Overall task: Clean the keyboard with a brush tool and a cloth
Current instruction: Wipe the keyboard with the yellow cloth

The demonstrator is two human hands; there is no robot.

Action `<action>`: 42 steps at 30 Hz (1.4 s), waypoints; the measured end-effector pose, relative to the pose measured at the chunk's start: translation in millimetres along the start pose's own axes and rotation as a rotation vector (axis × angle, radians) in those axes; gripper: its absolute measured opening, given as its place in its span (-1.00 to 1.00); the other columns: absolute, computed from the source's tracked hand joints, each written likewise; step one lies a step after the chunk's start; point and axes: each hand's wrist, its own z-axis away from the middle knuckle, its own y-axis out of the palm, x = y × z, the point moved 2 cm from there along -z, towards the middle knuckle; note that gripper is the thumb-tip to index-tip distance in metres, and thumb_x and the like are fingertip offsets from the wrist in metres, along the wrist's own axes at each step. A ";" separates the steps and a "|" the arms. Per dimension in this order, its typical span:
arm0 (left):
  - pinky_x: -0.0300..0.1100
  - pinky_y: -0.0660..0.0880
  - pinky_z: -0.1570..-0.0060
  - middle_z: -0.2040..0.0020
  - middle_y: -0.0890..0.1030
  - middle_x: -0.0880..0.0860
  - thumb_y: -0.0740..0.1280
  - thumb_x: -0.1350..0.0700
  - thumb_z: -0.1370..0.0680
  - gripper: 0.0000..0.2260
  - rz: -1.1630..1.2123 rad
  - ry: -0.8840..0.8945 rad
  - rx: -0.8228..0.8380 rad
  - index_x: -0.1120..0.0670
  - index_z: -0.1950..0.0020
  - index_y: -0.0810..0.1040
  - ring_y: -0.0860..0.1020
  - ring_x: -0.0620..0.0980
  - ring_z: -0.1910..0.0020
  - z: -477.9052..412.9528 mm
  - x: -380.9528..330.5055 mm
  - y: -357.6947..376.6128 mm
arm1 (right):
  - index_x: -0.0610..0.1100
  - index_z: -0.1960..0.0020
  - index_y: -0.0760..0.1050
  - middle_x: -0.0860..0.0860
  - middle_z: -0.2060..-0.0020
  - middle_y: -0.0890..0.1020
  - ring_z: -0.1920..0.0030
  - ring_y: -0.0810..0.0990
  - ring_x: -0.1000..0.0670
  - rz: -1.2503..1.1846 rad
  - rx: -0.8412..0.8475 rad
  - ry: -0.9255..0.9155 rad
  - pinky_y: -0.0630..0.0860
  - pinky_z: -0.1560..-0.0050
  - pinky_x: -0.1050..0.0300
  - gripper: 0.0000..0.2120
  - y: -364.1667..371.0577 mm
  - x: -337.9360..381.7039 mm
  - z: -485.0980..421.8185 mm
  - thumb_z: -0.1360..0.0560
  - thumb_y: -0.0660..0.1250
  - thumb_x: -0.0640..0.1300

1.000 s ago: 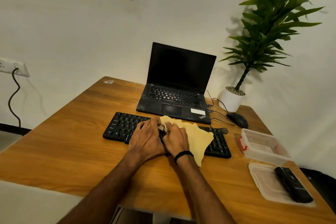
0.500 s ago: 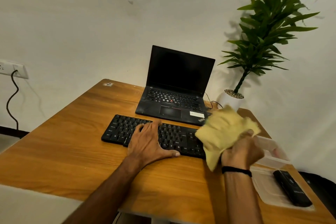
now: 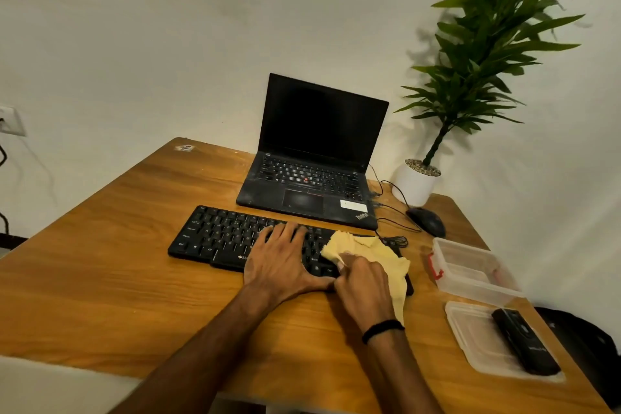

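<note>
My right grip (image 3: pixel 364 292) is curled around a bunched, soft yellow cloth (image 3: pixel 373 252) and presses it onto the right end of the flat black plastic keyboard (image 3: pixel 218 235). The left grip (image 3: pixel 282 265) lies spread and flat on the middle keys, holding nothing, just pinning the board to the wooden tabletop (image 3: pixel 100 279).

The keyboard's long axis runs from far left to near right, so every key not under the cloth lies left of my right grip. I'd say the wipe has to travel that way, and the left grip, touching the right at the thumb, sits squarely in its path.

Off to the right is a clear plastic box with a red latch (image 3: pixel 463 242); I can't make out anything inside it. Nearer me its flat clear lid (image 3: pixel 470 333) carries a black oblong tool (image 3: pixel 524 343), likely the brush, closest to my right grip.
</note>
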 end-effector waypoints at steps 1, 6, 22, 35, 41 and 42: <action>0.04 0.13 -0.57 -0.52 0.33 -0.01 -0.14 -0.77 -0.21 0.20 -0.002 -0.002 0.003 0.03 -0.58 0.30 0.29 0.02 -0.50 -1.0 -0.4 0.3 | -0.12 -0.29 0.51 -0.07 -0.04 0.63 -0.01 0.57 -0.03 0.005 -0.009 0.017 0.53 -0.03 0.13 -0.72 1.0 2.0 -2.4 -0.61 0.20 -0.20; 0.03 0.13 -0.56 -0.51 0.33 -0.03 -0.04 -0.73 -0.23 0.13 0.019 -0.016 0.014 0.00 -0.56 0.31 0.29 0.01 -0.50 0.2 1.7 2.4 | -0.12 -0.35 0.47 -0.08 -0.24 0.56 -0.22 0.52 -0.06 0.040 0.012 0.007 0.45 -0.29 0.08 -0.66 7.0 11.1 14.2 -0.60 0.19 -0.22; 0.00 0.14 -0.54 -0.49 0.35 -0.05 0.01 -0.72 -0.20 0.14 0.069 -0.011 0.012 0.00 -0.56 0.30 0.30 0.00 -0.49 0.6 4.2 -3.6 | -0.17 -0.37 0.45 -0.12 -0.32 0.51 -0.31 0.47 -0.08 0.056 -0.017 0.009 0.42 -0.34 0.07 -0.66 12.1 21.6 29.6 -0.62 0.15 -0.24; 0.03 0.09 -0.57 -0.53 0.28 -0.06 -0.01 -0.79 -0.16 0.23 0.056 -0.005 0.041 0.01 -0.60 0.25 0.25 0.01 -0.52 2.3 4.7 -5.1 | -0.04 0.11 0.59 0.01 0.09 0.69 0.08 0.69 -0.01 -1.640 -0.946 0.737 0.65 0.02 -0.09 -0.87 -62.3 -55.7 -9.4 -0.54 0.30 -0.19; 0.03 0.10 -0.58 -0.52 0.31 -0.05 -0.03 -0.78 -0.17 0.22 0.047 -0.004 0.038 0.01 -0.58 0.27 0.26 0.01 -0.51 1.4 3.9 -5.3 | -0.17 -0.07 0.52 -0.01 0.25 0.53 0.24 0.55 0.02 -0.364 -0.317 0.215 0.36 0.35 0.31 -0.86 -18.4 -9.6 -26.5 -0.64 0.18 -0.22; 0.02 0.10 -0.57 -0.52 0.31 -0.05 -0.04 -0.76 -0.19 0.19 0.047 0.003 0.036 0.02 -0.58 0.27 0.26 0.01 -0.51 1.1 3.9 -4.9 | -0.20 -0.16 0.52 -0.03 0.17 0.57 0.17 0.57 0.03 -0.212 -0.195 0.181 0.41 0.26 0.33 -0.82 -0.7 -1.4 -26.6 -0.64 0.18 -0.22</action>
